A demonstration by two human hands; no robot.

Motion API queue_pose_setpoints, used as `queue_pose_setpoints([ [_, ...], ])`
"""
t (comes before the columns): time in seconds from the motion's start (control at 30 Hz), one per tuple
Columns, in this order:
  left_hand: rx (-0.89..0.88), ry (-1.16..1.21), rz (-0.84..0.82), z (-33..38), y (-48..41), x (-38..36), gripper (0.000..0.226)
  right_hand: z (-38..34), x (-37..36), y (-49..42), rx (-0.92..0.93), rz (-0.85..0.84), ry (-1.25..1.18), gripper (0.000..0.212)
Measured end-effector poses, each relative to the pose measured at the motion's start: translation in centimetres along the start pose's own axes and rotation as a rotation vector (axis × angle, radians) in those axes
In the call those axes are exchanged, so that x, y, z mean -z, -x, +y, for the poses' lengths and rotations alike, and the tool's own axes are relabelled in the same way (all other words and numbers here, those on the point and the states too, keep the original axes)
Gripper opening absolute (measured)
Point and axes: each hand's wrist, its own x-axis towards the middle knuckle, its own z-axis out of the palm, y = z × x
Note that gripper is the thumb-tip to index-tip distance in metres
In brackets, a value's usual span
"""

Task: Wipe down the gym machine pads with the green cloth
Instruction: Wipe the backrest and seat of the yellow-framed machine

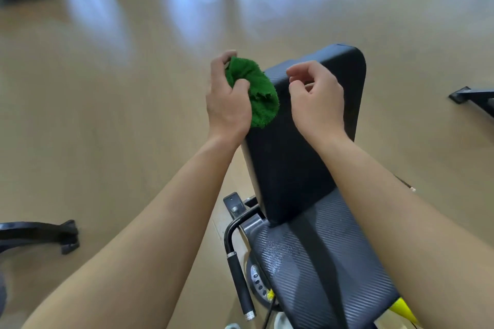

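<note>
Behind seat pad stood back pad; left of it lay handle. At back pad's left edge was cloth.

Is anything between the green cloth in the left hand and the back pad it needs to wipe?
Nothing visible. The green cloth, bunched in the left hand, overlaps the back pad at its upper left edge; the right hand hovers over the pad's top.
</note>
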Motion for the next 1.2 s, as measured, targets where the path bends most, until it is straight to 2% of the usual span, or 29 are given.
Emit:
queue_pose_setpoints([
  [0.1,-0.088,-0.209,-0.107,0.6,-0.4,-1.4,0.033,0.7,-1.2,-1.6,0.155,0.019,0.164,0.030],
  [0.17,-0.121,-0.297,-0.052,-0.4,-0.5,-1.4,0.032,1.0,-2.0,-2.4,0.261,0.002,0.266,0.036],
  [0.27,-0.126,-0.176,0.098,-2.5,0.4,-0.7,0.023,2.1,-3.5,-2.9,0.364,0.000,0.325,0.037],
  [0.3,-0.097,-0.125,0.168,-3.0,1.0,-0.7,0.023,2.7,-4.0,-2.8,0.390,0.026,0.337,0.037],
  [0.37,0.076,-0.073,0.279,-4.7,2.6,-0.9,0.025,4.2,-4.8,-2.5,0.450,0.109,0.379,0.036],
  [0.4,0.191,-0.081,0.279,-5.9,3.9,-1.2,0.027,4.9,-5.2,-2.3,0.478,0.148,0.393,0.036],
  [0.47,0.338,-0.165,0.170,-8.8,6.9,-1.5,0.031,5.8,-5.7,-2.1,0.512,0.196,0.370,0.037],
  [0.53,0.392,-0.186,0.086,-10.5,9.1,-1.4,0.034,6.2,-6.0,-2.2,0.536,0.212,0.324,0.038],
  [0.63,0.412,-0.050,0.189,-9.7,8.0,-1.6,0.029,7.0,-6.0,-2.4,0.586,0.209,0.333,0.039],
  [0.73,0.309,0.075,0.351,-6.5,4.3,-1.6,0.021,7.3,-5.9,-2.5,0.603,0.196,0.327,0.039],
  [0.8,0.244,0.156,0.382,-5.5,2.5,-1.6,0.020,7.3,-5.9,-2.4,0.596,0.196,0.326,0.040],
  [1.03,0.434,0.179,0.226,-9.6,6.7,-3.4,0.024,7.0,-6.3,-2.0,0.577,0.230,0.322,0.042],
  [1.1,0.444,0.141,0.223,-10.4,7.4,-3.7,0.030,7.3,-6.3,-1.6,0.568,0.301,0.360,0.045],
  [1.2,0.467,0.083,0.212,-11.7,8.2,-3.9,0.034,9.6,-6.1,0.5,0.505,0.426,0.286,0.051],
])
